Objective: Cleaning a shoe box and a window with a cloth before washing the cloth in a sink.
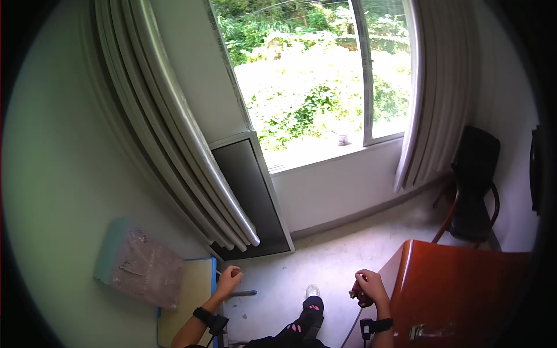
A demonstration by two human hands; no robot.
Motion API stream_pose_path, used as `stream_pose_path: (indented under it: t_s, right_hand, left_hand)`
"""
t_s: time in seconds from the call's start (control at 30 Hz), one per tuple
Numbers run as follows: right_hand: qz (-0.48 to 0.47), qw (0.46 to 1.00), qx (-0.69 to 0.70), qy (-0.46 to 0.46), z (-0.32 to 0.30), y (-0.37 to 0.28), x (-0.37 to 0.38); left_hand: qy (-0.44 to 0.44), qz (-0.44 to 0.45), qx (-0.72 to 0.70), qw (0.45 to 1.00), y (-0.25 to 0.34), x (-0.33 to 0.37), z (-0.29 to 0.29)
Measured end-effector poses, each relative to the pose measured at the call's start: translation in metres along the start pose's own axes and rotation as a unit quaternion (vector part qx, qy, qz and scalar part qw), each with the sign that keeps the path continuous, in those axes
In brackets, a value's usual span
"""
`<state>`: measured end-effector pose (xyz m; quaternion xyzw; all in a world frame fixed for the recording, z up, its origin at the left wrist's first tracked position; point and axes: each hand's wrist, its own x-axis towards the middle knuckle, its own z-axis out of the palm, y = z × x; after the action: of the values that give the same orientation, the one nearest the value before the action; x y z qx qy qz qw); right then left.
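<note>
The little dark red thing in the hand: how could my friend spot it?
Find the big glossy orange-brown piece of furniture at the picture's lower right. Near its left side, the person's bare right hand holds a small dark red object. Its much darker red and tiny size set it apart from the furniture.

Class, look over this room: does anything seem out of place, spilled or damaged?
The dark, pale-framed panel looks odd: it appears to stand on the floor, partly behind the curtain, perhaps leaned there rather than mounted. No clear spill shows.
</note>
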<state>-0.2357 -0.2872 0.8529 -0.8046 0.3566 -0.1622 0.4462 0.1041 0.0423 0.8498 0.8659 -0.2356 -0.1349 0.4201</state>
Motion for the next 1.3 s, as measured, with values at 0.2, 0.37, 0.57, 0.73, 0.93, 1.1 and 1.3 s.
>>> stream_pose_path:
  t_s: [0.2,0.37,0.57,0.73,0.93,1.1,1.3]
  right_hand:
    - [-0.023,0.992,-0.005,0.125,-0.044,0.018,0.17]
    - [0.09,0.939,0.22,0.248,-0.106,0.035,0.283]
    - [0.071,0.951,0.262,0.152,-0.133,0.011,0.403]
    - [0.068,0.86,0.478,0.165,-0.192,0.009,0.535]
    - [-0.115,0.811,0.525,0.232,-0.364,-0.088,0.703]
    - [-0.328,0.696,0.343,0.538,-0.536,-0.225,0.802]
    - [-0.477,0.645,0.061,0.595,-0.526,-0.24,0.852]
  left_hand:
    - [0.179,0.062,-0.003,0.982,0.037,0.167,0.01]
    - [0.025,0.05,-0.081,0.995,0.1,0.27,0.13]
    - [-0.344,0.186,-0.157,0.907,0.314,0.314,0.303]
    - [-0.31,0.269,-0.185,0.893,0.402,0.401,0.383]
    - [-0.033,0.369,-0.125,0.921,0.51,0.554,0.407]
    - [-0.02,0.296,-0.248,0.922,0.621,0.618,0.433]
    - [-0.009,0.304,-0.3,0.904,0.629,0.63,0.443]
